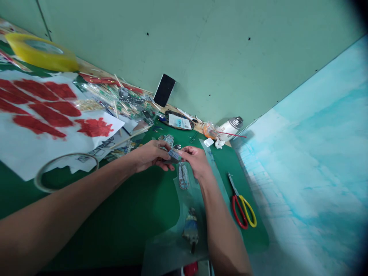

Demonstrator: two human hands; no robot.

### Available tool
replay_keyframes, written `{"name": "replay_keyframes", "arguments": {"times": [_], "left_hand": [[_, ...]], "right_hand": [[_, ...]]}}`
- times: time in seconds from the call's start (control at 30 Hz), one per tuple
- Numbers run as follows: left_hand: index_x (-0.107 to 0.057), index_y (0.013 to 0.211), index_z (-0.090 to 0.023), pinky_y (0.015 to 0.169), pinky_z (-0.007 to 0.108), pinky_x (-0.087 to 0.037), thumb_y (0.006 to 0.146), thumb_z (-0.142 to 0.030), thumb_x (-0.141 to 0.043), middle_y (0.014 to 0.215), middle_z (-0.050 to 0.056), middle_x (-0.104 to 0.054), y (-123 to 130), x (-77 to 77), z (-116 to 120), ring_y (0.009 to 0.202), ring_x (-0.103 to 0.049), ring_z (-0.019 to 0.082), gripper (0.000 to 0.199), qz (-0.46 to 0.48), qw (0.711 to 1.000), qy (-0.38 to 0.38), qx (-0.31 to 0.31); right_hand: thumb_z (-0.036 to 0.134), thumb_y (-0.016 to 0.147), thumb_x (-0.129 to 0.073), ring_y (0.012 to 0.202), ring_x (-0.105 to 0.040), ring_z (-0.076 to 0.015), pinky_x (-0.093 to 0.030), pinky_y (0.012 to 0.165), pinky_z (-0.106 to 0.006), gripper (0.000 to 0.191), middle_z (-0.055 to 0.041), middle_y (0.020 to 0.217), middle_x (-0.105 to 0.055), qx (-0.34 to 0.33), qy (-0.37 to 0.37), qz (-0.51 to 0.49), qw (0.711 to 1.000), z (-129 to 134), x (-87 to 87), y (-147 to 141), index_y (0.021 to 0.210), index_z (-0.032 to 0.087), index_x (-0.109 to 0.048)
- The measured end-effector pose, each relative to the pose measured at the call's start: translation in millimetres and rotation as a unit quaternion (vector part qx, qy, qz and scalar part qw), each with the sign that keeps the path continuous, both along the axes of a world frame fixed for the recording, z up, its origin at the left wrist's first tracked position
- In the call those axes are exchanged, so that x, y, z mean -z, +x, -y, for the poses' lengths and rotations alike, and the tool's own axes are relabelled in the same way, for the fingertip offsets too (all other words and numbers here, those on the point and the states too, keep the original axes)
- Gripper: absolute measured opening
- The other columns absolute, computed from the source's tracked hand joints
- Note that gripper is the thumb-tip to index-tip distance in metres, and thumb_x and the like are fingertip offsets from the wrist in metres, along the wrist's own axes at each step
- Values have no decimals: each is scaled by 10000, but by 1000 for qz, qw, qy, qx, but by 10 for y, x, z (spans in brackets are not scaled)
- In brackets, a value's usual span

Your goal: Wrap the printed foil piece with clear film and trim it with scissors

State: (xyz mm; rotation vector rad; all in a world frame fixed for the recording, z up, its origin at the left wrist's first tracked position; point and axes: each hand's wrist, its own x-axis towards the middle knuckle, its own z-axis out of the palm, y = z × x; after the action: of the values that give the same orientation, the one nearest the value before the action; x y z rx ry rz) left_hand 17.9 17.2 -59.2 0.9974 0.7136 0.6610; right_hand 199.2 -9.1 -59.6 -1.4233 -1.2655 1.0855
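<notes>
A small patterned grey-blue piece point(174, 154) is pinched between my two hands over the green mat. My left hand point(156, 155) grips its left side, fingers bent around it. My right hand point(194, 158) holds the opposite edge between thumb and fingers. Just below them, a flat rounded patterned piece point(183, 176) lies on a clear plastic sheet point(168, 245). Another patterned piece point(167, 140) is behind my left hand, partly covered. Nearer the front edge, a blue and yellow painted piece point(191, 228) rests on the sheet.
Scissors point(240, 207) with red and yellow handles lie at the right. Tape rolls point(43, 51), red-painted paper point(51, 111) and bundled sticks point(112, 96) crowd the left. A phone point(164, 90) leans on the back wall; a white bottle point(230, 127) stands further right.
</notes>
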Motion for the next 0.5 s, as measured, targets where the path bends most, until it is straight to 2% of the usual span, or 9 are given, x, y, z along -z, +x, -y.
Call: {"name": "replay_keyframes", "arguments": {"times": [0.5], "left_hand": [[-536,805,-139,461,244,-570,650,-47,-722,615,90,-712,5,6,-1,556,-733,249,259,-5,1000,-1,-9]], "right_hand": [[326,640,-737,567,-480,-109,-374,580,-250,168,53,593,-574,-6,-1,-10,1000,-5,9,7,648,191,-638]]}}
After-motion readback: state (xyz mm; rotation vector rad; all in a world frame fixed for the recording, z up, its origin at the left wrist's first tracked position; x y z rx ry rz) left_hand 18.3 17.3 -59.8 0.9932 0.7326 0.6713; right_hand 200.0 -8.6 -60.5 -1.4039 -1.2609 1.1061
